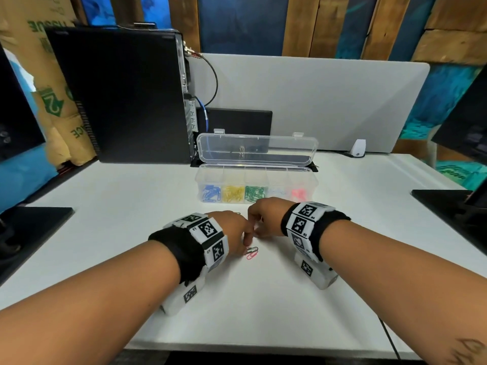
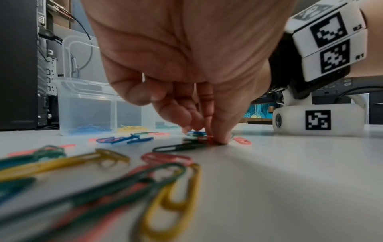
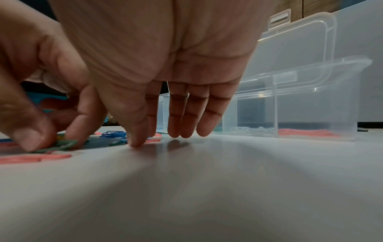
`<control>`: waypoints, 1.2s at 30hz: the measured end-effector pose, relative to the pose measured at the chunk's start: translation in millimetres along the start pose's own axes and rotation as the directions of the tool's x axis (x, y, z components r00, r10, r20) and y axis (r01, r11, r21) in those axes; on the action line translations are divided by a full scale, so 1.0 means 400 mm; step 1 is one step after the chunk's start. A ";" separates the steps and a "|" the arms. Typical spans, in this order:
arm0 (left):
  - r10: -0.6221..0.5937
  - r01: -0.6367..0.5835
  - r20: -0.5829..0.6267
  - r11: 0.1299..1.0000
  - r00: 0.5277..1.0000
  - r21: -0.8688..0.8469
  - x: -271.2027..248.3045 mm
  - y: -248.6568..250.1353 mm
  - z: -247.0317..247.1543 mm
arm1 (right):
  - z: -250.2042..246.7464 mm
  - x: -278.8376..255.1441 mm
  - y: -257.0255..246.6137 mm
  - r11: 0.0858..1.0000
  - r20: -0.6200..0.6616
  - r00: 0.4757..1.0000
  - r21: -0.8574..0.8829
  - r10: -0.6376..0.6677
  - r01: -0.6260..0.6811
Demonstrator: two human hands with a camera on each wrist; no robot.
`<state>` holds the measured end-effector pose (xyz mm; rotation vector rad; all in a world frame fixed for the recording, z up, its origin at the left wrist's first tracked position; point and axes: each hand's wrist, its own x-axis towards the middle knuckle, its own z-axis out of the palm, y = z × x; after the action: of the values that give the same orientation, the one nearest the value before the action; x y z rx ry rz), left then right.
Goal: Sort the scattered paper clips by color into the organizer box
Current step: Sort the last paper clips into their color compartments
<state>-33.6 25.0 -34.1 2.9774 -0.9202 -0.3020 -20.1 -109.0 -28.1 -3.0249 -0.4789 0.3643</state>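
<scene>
The clear organizer box (image 1: pixel 210 177) stands open at mid-table, its compartments holding blue, yellow, green, pale and pink clips. Both hands meet in front of it. My left hand (image 1: pixel 246 241) curls down onto the scattered clips, and thumb and fingertips (image 2: pixel 219 138) pinch a clip lying on the table where a dark green clip (image 2: pixel 178 146) and a red one (image 2: pixel 208 139) touch. My right hand (image 3: pixel 157 139) hangs beside it with straight fingers, thumb tip on the table, holding nothing. Two pink clips (image 1: pixel 251 252) lie just below the hands.
Loose green, yellow, red and blue clips (image 2: pixel 116 157) lie around the left wrist. A black computer tower (image 1: pixel 123 96) stands at the back left beside the box's raised lid (image 1: pixel 257 150). Black monitor bases (image 1: pixel 453 206) sit at both table sides.
</scene>
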 end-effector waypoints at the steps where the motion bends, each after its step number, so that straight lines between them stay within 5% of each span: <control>1: 0.001 0.000 0.005 1.000 1.000 -0.016 0.002 -0.001 -0.001 | 0.000 -0.001 0.001 1.000 0.000 1.000 0.005 -0.013 0.013; 14: -0.015 0.023 0.105 0.997 0.994 -0.075 0.011 -0.013 0.005 | 0.013 0.012 0.007 0.995 0.064 0.996 0.082 0.055 -0.060; 22: -0.104 0.091 -0.050 0.975 0.993 -0.205 -0.022 -0.082 -0.049 | 0.006 0.005 -0.002 0.997 0.138 0.990 0.057 0.035 -0.043; 30: -0.218 0.193 0.022 0.811 0.976 -0.553 -0.068 -0.162 -0.071 | 0.008 0.010 -0.005 1.000 0.178 0.984 -0.004 0.018 -0.017; 36: -0.268 0.262 0.109 0.646 0.957 -0.717 -0.085 -0.191 -0.056 | 0.007 -0.002 -0.010 0.993 0.070 0.998 0.122 -0.009 0.000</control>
<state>-14.4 106.2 -11.2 2.3227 -0.2301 -0.5157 -22.6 -105.4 -30.4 -2.9009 -0.4504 0.4821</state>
